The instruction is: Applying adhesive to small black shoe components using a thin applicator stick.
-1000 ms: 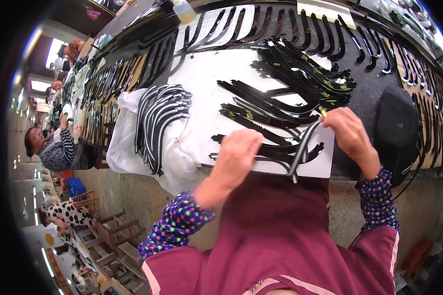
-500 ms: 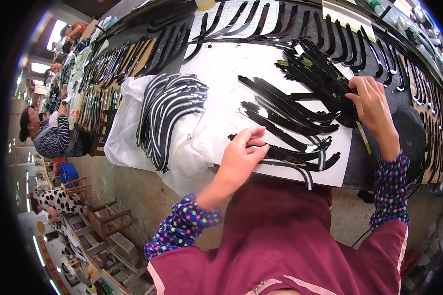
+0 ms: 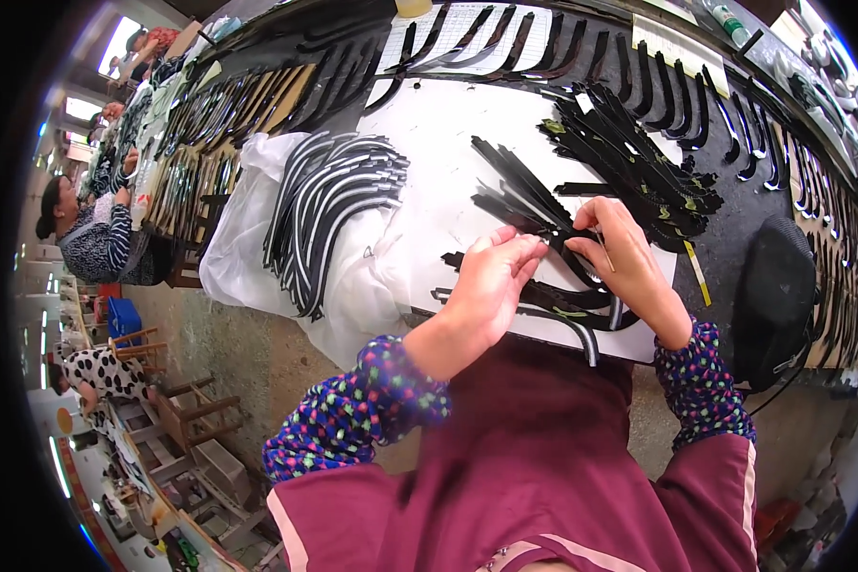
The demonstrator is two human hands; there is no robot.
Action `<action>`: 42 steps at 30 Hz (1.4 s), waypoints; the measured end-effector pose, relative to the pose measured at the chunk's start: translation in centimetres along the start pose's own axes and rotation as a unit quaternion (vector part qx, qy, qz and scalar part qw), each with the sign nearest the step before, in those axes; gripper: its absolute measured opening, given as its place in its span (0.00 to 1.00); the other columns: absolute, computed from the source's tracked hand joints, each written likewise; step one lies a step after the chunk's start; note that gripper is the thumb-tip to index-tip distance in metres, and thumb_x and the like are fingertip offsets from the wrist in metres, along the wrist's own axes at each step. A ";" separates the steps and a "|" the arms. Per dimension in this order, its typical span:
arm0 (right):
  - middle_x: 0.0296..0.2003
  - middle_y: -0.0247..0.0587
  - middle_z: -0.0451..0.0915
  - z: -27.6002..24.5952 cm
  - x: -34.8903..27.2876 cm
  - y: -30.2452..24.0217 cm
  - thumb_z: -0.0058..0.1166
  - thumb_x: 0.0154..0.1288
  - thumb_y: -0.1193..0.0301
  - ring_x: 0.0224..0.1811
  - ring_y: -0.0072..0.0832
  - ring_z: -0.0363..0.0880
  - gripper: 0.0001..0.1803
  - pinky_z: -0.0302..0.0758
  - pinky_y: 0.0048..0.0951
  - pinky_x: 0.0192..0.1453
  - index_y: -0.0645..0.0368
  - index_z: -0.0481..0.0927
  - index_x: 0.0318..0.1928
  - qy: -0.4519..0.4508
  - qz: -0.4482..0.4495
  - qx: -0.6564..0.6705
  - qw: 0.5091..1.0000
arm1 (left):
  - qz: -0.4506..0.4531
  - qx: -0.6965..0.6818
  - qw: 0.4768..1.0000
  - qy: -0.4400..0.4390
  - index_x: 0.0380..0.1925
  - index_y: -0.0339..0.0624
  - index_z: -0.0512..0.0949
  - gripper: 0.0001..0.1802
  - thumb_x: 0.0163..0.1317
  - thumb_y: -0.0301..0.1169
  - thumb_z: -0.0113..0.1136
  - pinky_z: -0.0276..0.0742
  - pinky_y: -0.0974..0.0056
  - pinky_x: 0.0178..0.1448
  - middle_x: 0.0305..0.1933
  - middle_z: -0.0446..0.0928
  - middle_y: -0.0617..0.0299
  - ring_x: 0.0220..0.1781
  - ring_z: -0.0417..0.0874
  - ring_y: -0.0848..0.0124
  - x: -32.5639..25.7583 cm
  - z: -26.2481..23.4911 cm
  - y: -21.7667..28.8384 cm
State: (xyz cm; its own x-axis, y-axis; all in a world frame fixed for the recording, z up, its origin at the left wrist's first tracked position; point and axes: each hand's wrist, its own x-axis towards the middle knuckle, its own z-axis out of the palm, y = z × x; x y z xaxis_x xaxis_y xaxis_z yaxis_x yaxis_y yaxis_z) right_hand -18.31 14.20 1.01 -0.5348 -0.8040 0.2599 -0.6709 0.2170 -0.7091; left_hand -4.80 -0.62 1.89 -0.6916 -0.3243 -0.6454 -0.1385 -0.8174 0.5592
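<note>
My left hand (image 3: 496, 281) and my right hand (image 3: 624, 259) come close together over a white board (image 3: 439, 124). Both have thumb and fingers pinched on a curved black strip (image 3: 520, 181), partly blurred, which slants up and away to the left. Under and beside the hands lie several more black strips, partly covered by my fingers. One black strip with a grey stripe (image 3: 574, 332) curves along the board's near edge. Beyond my right hand is a heaped pile of black strips (image 3: 629, 157). Left of my left hand, a bundle of striped black-and-white strips (image 3: 329, 214) rests on white plastic sheeting (image 3: 229, 253).
Rows of dark strips (image 3: 677, 100) line the table's far side, partly over printed paper (image 3: 448, 38). At the right are a rounded black object (image 3: 775, 296) and a thin yellow piece (image 3: 699, 272). Other people (image 3: 100, 234), wooden stools (image 3: 195, 410) and workbenches are off to the left.
My right hand has left the black pile and moved left and nearer to me, meeting my left hand. My left hand has shifted slightly right and away from me. Both now pinch a black strip.
</note>
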 end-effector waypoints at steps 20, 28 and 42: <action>0.35 0.48 0.78 0.3 0.9 1.1 0.57 0.61 0.82 0.42 0.46 0.77 0.11 0.74 0.41 0.48 0.62 0.73 0.42 0.012 -0.019 0.060 0.998 | -0.008 0.216 0.975 0.042 0.42 0.37 0.78 0.10 0.73 0.33 0.58 0.85 0.62 0.43 0.37 0.81 0.58 0.37 0.84 0.66 3.5 4.4 1.1; 0.38 0.48 0.79 1.1 0.0 1.0 0.64 0.53 0.84 0.45 0.46 0.79 0.19 0.76 0.40 0.51 0.62 0.73 0.45 0.065 0.015 0.085 0.994 | 0.029 0.069 0.996 0.056 0.43 0.36 0.74 0.06 0.74 0.28 0.55 0.84 0.63 0.49 0.37 0.76 0.59 0.40 0.81 0.67 2.5 3.7 -0.2; 0.37 0.51 0.81 -5.4 2.6 -3.4 0.55 0.55 0.87 0.42 0.51 0.82 0.16 0.78 0.42 0.46 0.62 0.74 0.44 0.017 -0.140 0.068 0.988 | 0.075 0.001 0.987 -0.144 0.55 0.30 0.72 0.15 0.74 0.26 0.56 0.79 0.60 0.67 0.56 0.76 0.52 0.58 0.80 0.62 -1.4 6.3 2.9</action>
State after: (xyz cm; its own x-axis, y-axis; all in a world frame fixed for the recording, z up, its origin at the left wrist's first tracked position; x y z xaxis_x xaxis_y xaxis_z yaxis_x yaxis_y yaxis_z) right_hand -20.24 14.39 7.62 -0.3560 -0.8024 0.4790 -0.7212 -0.0900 -0.6869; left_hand -8.64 0.45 7.71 -0.8767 -0.2925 -0.3818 -0.0210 -0.7698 0.6379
